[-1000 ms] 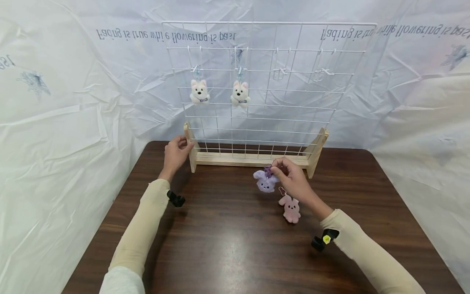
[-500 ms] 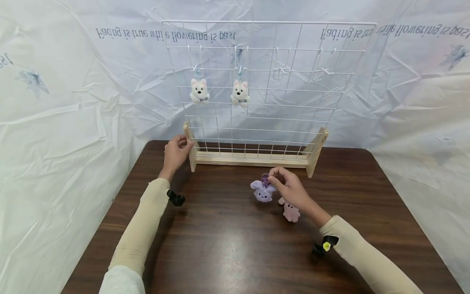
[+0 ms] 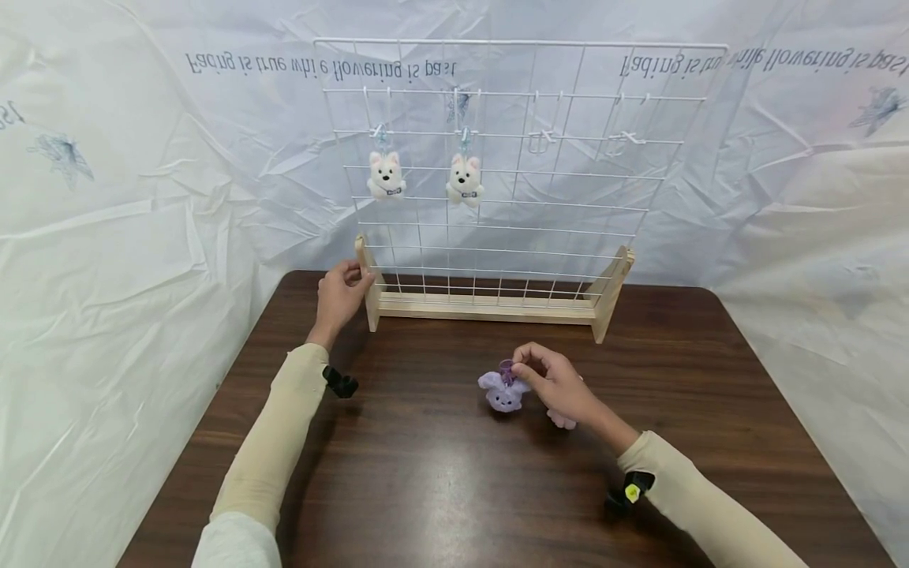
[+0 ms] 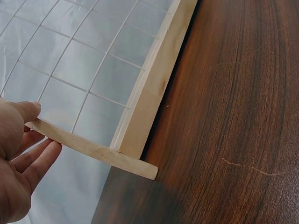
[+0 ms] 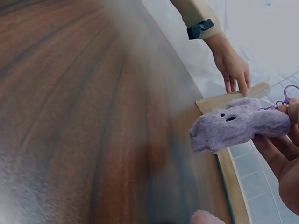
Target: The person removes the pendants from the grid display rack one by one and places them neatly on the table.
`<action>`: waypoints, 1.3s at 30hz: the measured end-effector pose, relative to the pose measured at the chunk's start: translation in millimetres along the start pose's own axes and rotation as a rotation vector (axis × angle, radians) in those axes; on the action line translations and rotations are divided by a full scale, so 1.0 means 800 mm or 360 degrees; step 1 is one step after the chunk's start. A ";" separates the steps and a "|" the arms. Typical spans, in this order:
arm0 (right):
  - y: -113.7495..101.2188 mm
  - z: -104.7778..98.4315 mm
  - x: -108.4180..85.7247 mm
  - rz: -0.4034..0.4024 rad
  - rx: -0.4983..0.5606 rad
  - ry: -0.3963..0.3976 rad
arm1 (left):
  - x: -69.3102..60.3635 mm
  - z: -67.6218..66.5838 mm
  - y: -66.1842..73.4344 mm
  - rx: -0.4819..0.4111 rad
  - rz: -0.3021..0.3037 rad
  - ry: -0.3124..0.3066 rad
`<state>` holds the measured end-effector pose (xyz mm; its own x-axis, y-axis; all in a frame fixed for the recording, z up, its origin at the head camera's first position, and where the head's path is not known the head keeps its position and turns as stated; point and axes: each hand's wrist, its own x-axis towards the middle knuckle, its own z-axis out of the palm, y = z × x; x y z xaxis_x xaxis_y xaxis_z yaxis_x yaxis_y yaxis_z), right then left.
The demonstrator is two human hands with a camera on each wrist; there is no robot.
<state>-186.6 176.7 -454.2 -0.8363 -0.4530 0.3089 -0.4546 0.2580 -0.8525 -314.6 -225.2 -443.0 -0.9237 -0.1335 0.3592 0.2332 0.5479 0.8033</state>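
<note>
My right hand (image 3: 561, 385) pinches the purple ring of a lilac plush bunny keychain (image 3: 503, 397), which hangs a little above the table. In the right wrist view the plush bunny (image 5: 233, 123) shows its dark eyes, and the fingers lie by its ears. Under the right hand is a pink plush keychain (image 3: 561, 420), mostly hidden. My left hand (image 3: 342, 293) grips the left wooden end of a wire grid stand (image 3: 490, 309); the left wrist view shows thumb and fingers on either side of that end piece (image 4: 88, 145).
Two white plush dog keychains (image 3: 387, 177) hang from hooks on the grid's left half. Two more white hooks (image 3: 542, 140) on the right half carry nothing. The dark wooden table (image 3: 426, 473) extends toward the front, with printed white cloth (image 3: 142, 237) behind and beside it.
My right hand has moved toward me and slightly left with the lilac plush bunny, covering more of the pink plush. The left hand stays on the stand.
</note>
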 end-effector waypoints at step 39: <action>0.013 0.004 0.031 0.0232 -0.0109 -0.0224 | -0.001 -0.002 0.002 -0.0017 0.0024 -0.0015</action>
<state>-211.3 165.6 -457.0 -0.8459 -0.5200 0.1184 -0.3559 0.3849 -0.8516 -313.0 -225.6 -441.2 -0.9228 -0.1175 0.3669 0.2504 0.5407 0.8030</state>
